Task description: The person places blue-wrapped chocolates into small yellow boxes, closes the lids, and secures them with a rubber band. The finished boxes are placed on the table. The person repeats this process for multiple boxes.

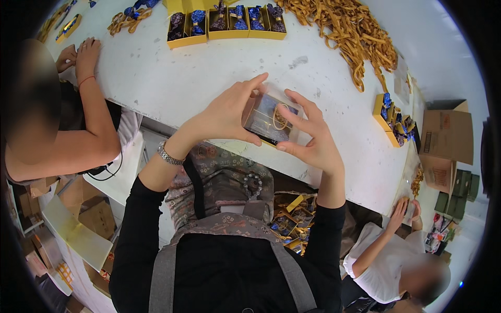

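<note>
Just above the table's front edge, I have a small gold box with a clear plastic cover [268,125] between both hands. Dark and blue contents show through the plastic, and a thin gold loop [280,117] lies toward its right side. My left hand [235,111] spans the box's left side, thumb at the near edge and fingers at the far edge. Around the right side curls my right hand [313,133], its thumb near the front corner and a finger across the cover. Glare blurs how the cover sits on the box.
Open gold boxes with blue and dark wrapped pieces [227,29] line the far side of the white table [164,86]. Gold ribbons [352,35] heap at back right; more filled boxes [391,121] stand right. Co-workers' hands [84,54] work at left and right. A filled container [293,219] sits below.
</note>
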{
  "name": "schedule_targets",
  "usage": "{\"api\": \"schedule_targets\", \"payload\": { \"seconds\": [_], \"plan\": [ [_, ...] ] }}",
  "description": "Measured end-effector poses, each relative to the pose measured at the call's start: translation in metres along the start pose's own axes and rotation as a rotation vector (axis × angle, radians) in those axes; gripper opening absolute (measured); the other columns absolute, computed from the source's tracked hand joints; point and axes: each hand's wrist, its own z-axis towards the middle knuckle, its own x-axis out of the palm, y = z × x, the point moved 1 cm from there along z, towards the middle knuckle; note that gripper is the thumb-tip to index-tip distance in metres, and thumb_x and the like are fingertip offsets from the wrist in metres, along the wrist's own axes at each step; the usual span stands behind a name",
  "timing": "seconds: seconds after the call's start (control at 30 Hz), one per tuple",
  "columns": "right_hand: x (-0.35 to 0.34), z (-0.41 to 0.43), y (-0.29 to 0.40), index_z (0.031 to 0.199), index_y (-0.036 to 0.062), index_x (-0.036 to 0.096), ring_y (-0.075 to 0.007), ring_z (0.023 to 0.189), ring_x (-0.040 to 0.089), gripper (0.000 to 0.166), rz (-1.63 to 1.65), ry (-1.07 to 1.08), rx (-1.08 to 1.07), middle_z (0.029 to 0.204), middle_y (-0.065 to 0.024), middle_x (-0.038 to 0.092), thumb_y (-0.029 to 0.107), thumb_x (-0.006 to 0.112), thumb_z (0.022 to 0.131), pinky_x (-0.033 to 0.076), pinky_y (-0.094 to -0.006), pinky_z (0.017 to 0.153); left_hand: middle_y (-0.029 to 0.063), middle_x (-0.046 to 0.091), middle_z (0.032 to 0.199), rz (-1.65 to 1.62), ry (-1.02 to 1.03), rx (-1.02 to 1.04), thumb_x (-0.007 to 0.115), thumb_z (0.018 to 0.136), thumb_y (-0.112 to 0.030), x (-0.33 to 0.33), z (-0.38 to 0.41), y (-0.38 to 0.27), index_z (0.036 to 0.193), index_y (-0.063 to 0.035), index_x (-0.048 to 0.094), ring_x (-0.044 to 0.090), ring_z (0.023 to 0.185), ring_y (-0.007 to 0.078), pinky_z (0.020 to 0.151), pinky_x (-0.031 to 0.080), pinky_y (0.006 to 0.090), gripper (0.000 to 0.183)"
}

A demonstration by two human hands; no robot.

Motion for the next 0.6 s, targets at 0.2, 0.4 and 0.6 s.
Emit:
{"api": "schedule_targets", "payload": {
  "seconds": [0.2,0.4,0.6],
  "plan": [
    [0.003,0.003,-0.006,0.127,0.0206,0.065,-0.0347,0.126,0.044,0.065,0.109,0.035,-0.034,0.144,-0.016,0.044,0.026,0.087,0.066,0.033,-0.044,0.107,0.017,0.048,0.133,0.049,-0.073,0.004,0.093,0.053,-0.032,0.002,-0.001,-0.002,0.145,-0.0056,0.031,0.049,0.116,0.0325,0.1,0.044,0.0395,0.114],
    [0.017,-0.005,-0.01,0.13,0.0175,0.063,-0.0353,0.126,0.044,0.069,0.128,-0.059,-0.068,0.144,-0.0169,0.043,0.026,0.087,0.066,0.035,-0.0445,0.105,0.0111,0.038,0.147,-0.094,0.149,-0.21,0.093,0.054,-0.033,-0.011,-0.004,-0.005,0.149,-0.0071,0.028,0.039,0.133,0.0298,0.109,0.037,0.0402,0.118],
    [0.012,-0.006,-0.01,0.132,0.0123,0.06,-0.0363,0.131,0.042,0.07,0.156,-0.158,-0.057,0.146,-0.0207,0.04,0.03,0.085,0.069,0.035,-0.046,0.107,0.0145,0.04,0.144,-0.122,-0.317,-0.098,0.091,0.059,-0.033,0.0,-0.02,-0.014,0.149,-0.0047,0.028,0.041,0.128,0.0305,0.107,0.037,0.0429,0.113]
  ]
}}
